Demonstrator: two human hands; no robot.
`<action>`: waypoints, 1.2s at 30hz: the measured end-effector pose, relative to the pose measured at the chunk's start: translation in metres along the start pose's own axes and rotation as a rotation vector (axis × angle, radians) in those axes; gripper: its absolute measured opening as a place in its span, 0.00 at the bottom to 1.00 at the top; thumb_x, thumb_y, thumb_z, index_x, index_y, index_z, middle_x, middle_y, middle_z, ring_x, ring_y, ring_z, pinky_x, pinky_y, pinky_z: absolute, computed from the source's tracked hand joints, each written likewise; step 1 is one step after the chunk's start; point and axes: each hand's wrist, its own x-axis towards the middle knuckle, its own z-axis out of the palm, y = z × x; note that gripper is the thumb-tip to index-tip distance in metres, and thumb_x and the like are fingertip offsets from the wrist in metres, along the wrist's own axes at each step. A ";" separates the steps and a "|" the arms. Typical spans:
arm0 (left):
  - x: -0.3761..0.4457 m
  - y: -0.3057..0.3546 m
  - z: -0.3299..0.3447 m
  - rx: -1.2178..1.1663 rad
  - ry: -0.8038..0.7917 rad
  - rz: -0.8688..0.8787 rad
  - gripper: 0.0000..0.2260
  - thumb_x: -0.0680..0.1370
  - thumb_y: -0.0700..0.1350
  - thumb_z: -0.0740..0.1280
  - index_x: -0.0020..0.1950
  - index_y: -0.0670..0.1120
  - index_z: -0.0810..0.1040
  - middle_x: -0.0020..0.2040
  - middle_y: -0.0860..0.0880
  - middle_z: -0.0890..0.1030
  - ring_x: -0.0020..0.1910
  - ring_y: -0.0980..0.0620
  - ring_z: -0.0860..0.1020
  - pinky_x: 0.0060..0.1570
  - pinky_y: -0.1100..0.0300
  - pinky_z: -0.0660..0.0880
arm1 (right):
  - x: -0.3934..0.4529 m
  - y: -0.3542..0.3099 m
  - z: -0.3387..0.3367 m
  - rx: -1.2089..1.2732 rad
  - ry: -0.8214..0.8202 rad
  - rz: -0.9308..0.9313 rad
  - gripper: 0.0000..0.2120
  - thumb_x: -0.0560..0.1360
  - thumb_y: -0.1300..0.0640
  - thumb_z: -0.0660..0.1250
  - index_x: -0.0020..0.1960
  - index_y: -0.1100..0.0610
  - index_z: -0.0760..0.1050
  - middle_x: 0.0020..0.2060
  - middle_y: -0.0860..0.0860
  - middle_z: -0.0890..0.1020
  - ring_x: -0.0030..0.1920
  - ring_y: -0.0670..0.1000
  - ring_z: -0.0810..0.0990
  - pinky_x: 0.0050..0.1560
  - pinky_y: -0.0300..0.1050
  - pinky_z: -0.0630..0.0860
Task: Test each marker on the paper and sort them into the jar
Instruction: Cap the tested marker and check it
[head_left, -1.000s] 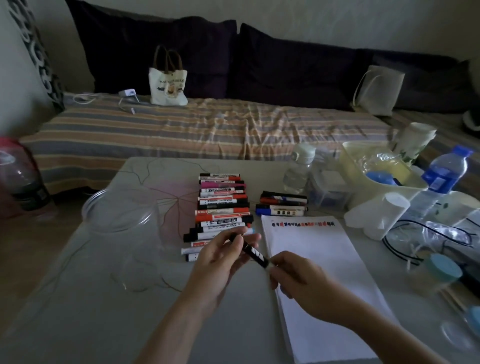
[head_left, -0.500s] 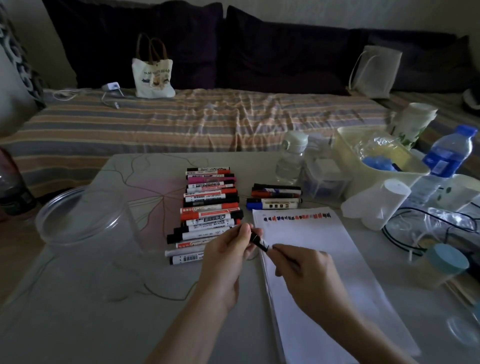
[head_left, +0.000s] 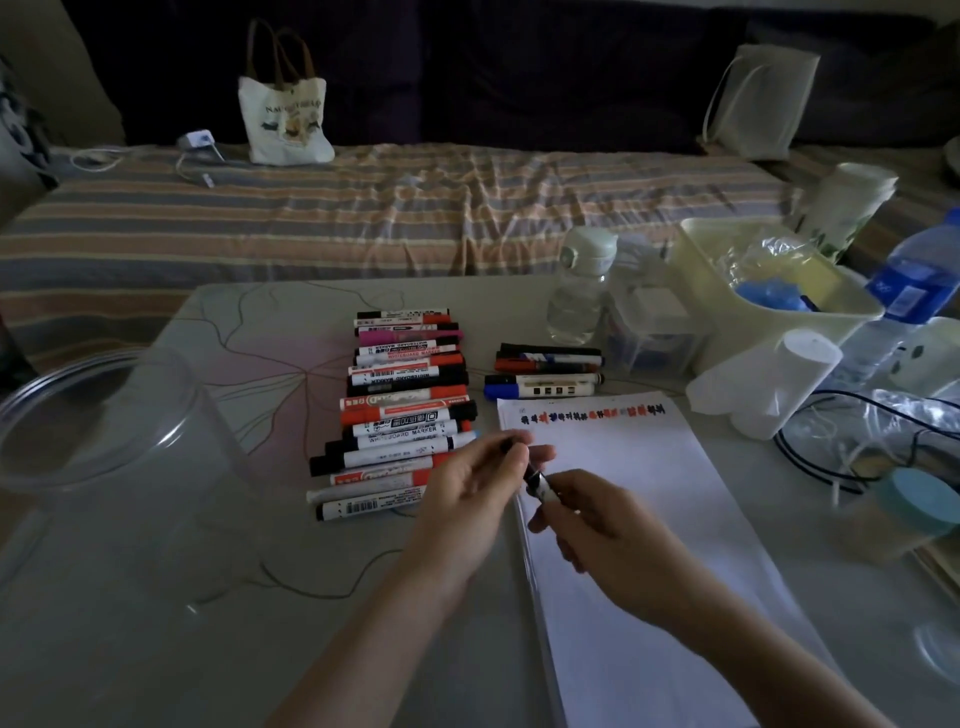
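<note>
1. Currently both hands grip one black marker (head_left: 535, 480) over the paper's (head_left: 649, 519) left edge: left hand (head_left: 475, 480) on cap end, right hand (head_left: 597, 525) on barrel.
2. Pull straight apart, no twisting.
3. Scribble below the test row.
4. Jar (head_left: 93, 441) waits far left.

1. The jar (head_left: 98, 441) is showing as clear, smooth plastic, glossy at its rim
2. The paper (head_left: 639, 530) is lying matt and smooth
3. The markers (head_left: 405, 410) are showing smooth plastic barrels with printed labels, slightly shiny
4. The table (head_left: 156, 623) is looking smooth with a faint sheen
5. The tote bag (head_left: 285, 117) is appearing as matt woven cloth
6. The striped cover (head_left: 363, 208) is lying as soft, wrinkled cloth
7. The water bottle (head_left: 576, 291) is looking like clear, glossy plastic
</note>
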 end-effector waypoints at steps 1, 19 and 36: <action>-0.002 0.000 0.003 -0.030 -0.012 -0.010 0.10 0.80 0.43 0.62 0.59 0.43 0.78 0.53 0.48 0.85 0.57 0.53 0.81 0.59 0.54 0.75 | -0.001 -0.001 0.000 0.020 -0.003 -0.001 0.08 0.82 0.53 0.58 0.47 0.50 0.74 0.37 0.47 0.80 0.29 0.42 0.73 0.33 0.38 0.71; 0.007 0.012 -0.014 0.208 -0.023 0.086 0.08 0.76 0.43 0.68 0.55 0.46 0.81 0.51 0.52 0.85 0.54 0.55 0.81 0.59 0.56 0.77 | -0.020 0.007 -0.018 0.518 -0.105 0.340 0.15 0.83 0.55 0.55 0.61 0.60 0.76 0.36 0.52 0.76 0.27 0.45 0.69 0.26 0.38 0.66; 0.055 -0.047 -0.022 1.324 0.144 0.663 0.08 0.75 0.46 0.70 0.54 0.51 0.80 0.48 0.54 0.83 0.51 0.53 0.79 0.64 0.58 0.61 | 0.028 0.019 -0.040 0.539 0.311 0.045 0.13 0.71 0.50 0.69 0.50 0.57 0.80 0.30 0.50 0.77 0.33 0.49 0.74 0.34 0.42 0.72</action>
